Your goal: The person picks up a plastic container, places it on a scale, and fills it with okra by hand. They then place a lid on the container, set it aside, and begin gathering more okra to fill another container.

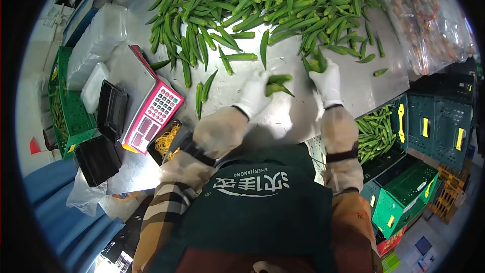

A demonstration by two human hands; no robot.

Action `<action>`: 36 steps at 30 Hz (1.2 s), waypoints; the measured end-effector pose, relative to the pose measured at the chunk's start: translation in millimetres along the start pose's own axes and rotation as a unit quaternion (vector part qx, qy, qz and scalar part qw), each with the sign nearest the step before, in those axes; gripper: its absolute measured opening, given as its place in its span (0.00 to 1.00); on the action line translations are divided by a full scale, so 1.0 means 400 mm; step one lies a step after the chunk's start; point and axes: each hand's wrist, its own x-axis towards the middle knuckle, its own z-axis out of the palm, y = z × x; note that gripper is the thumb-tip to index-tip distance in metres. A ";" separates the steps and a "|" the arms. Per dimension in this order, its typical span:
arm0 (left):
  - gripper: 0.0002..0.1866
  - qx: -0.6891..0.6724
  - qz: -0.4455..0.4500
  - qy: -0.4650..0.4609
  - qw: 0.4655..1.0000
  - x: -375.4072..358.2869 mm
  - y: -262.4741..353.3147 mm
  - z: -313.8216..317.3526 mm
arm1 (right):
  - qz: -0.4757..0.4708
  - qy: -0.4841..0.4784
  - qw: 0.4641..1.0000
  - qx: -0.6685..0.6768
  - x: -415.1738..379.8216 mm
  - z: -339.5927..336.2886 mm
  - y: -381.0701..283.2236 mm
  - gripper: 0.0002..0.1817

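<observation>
A large heap of okra [262, 5] covers the far part of the metal table [222, 93]. My left hand [253, 95], in a white glove, is closed around a few okra pods [279, 85] that stick out to its right. My right hand [327, 82], also gloved in white, grips okra pods [316, 61] at the near right edge of the heap. The hands are apart, both low over the table. Loose pods lie just beyond my left hand, and two more [204, 93] lie to its left.
A pink and white scale [155, 112] stands left, beside black trays [111, 108], yellow bands [167, 141] and stacked clear containers [101, 33]. Right are bagged packages [422, 20] and a crate of okra [376, 134]. Green crates [404, 197] stand lower right.
</observation>
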 end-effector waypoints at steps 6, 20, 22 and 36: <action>0.09 0.349 0.107 -0.048 0.930 -0.018 0.026 0.097 | 0.056 0.005 0.927 -0.371 0.042 0.128 0.082 0.33; 0.29 -0.001 -0.287 0.216 0.933 -0.012 -0.146 -0.200 | 0.082 -0.173 0.965 0.179 -0.053 0.072 0.040 0.33; 0.31 0.033 -0.317 0.239 0.917 -0.048 -0.203 -0.252 | 0.104 -0.209 0.934 0.269 -0.064 0.055 -0.050 0.31; 0.28 0.154 -0.393 -0.015 0.906 -0.169 -0.222 -0.261 | 0.176 -0.439 0.734 0.488 -0.167 0.224 -0.113 0.28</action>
